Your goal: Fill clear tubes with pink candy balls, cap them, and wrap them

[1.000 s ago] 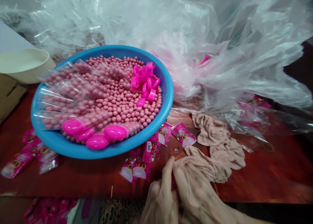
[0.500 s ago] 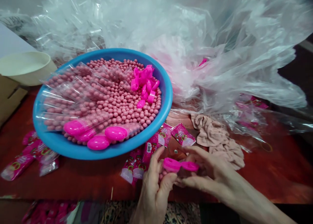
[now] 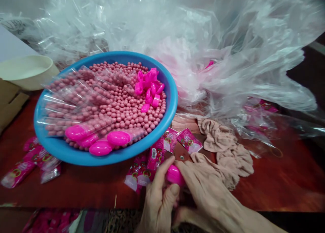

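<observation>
My left hand (image 3: 161, 199) is wrapped round a clear plastic tube of pink candy balls, its glossy pink flip cap (image 3: 174, 174) facing up. Against the cap's right side rest the fingers of my right hand (image 3: 203, 189), while its thumb curls lower down near the tube. Both hands hide most of the tube's body. Just beyond them lie several printed pink labels (image 3: 190, 140) and a brown piece with a metal snap (image 3: 181, 157). A beige scrunched cloth (image 3: 225, 148) is to the right of these.
A blue basin (image 3: 106, 160) holds loose pink balls (image 3: 127, 107), filled clear tubes (image 3: 76, 106) and several loose pink caps (image 3: 148, 82). Crumpled clear plastic bags (image 3: 203, 57) spread across the back. A cream bowl (image 3: 27, 72) and a cardboard box (image 3: 11, 101) stand at left.
The cap's lid, which was folded out to the right, is now closed over the tube. My right hand has moved left and down, close against my left hand.
</observation>
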Tool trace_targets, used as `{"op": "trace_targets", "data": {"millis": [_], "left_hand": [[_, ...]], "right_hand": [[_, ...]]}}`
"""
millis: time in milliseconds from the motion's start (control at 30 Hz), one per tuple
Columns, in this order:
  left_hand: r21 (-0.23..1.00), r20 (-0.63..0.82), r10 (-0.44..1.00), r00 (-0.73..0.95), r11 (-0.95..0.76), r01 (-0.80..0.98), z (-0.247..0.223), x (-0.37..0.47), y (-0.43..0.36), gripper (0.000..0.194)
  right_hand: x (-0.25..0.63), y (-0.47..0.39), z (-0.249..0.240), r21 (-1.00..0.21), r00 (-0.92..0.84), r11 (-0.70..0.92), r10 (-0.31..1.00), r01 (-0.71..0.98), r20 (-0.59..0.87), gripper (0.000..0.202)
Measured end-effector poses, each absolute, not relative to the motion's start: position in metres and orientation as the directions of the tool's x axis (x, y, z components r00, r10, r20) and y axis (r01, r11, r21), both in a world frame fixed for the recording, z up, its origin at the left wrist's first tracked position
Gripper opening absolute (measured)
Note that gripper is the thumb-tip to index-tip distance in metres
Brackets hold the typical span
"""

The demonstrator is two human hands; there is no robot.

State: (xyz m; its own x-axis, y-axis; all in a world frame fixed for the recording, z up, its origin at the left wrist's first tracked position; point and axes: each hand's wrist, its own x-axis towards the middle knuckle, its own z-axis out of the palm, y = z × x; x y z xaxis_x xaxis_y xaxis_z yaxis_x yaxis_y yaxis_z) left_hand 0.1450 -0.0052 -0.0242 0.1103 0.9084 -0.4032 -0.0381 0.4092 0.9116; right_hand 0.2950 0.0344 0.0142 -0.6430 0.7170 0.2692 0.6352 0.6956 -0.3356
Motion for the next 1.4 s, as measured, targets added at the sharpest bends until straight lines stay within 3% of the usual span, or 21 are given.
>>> {"op": "trace_targets", "data": {"millis": [100,200,333,433,600,667,767,900,967,1067,1200,1300,1400], "left_hand": [[0.920,-0.386,0.918,0.092,0.390,-0.027,-0.025,0.147,-0.008,0.048],[0.927,-0.370,0.925,0.088,0.373,-0.030,-0.025,0.150,-0.009,0.044],[0.919,-0.394,0.915,0.089,0.395,-0.001,-0.029,0.150,-0.010,0.041],[0.905,-0.424,0.903,0.062,0.425,-0.002,-0.034,0.149,-0.007,0.038],[0.880,-0.444,0.894,0.058,0.447,-0.162,-0.036,0.151,0.001,0.037],[0.839,-0.462,0.883,0.083,0.466,-0.280,-0.033,0.153,0.004,0.038],[0.773,-0.473,0.872,0.125,0.478,-0.418,-0.028,0.153,0.008,0.043],[0.772,-0.402,0.901,0.162,0.429,-0.469,-0.026,0.147,0.010,0.052],[0.767,-0.391,0.902,0.185,0.430,-0.477,-0.025,0.145,0.010,0.056],[0.727,-0.390,0.888,0.243,0.459,-0.511,-0.023,0.144,0.010,0.060],[0.693,-0.395,0.878,0.272,0.479,-0.539,-0.019,0.145,0.008,0.056],[0.714,-0.392,0.889,0.237,0.456,-0.531,-0.021,0.144,0.005,0.046],[0.732,-0.334,0.910,0.245,0.414,-0.541,-0.026,0.144,0.002,0.038]], "right_hand": [[0.288,0.033,0.008,-0.278,-0.619,0.710,0.702,0.647,0.352,0.026],[0.287,0.026,0.001,-0.103,-0.614,0.714,0.658,0.692,0.437,0.025],[0.290,0.022,-0.009,0.027,-0.696,0.743,0.613,0.669,0.373,0.031],[0.285,0.026,-0.016,-0.029,-0.716,0.765,0.615,0.644,0.331,0.033],[0.280,0.030,-0.024,-0.301,-0.588,0.691,0.720,0.657,0.369,0.036],[0.288,0.027,-0.028,-0.363,-0.555,0.657,0.753,0.660,0.353,0.053],[0.311,0.022,-0.039,-0.294,-0.513,0.608,0.787,0.737,0.343,0.078],[0.343,0.020,-0.054,-0.078,-0.508,0.566,0.785,0.821,0.354,0.044],[0.353,0.019,-0.053,-0.093,-0.497,0.558,0.793,0.824,0.353,0.044],[0.350,0.018,-0.041,-0.218,-0.406,0.492,0.847,0.843,0.344,0.050],[0.321,0.016,-0.023,-0.396,-0.444,0.555,0.828,0.731,0.341,0.088],[0.298,0.013,-0.019,-0.291,-0.537,0.671,0.729,0.682,0.424,0.076],[0.289,0.008,-0.021,-0.196,-0.529,0.684,0.686,0.703,0.499,0.067]]}}
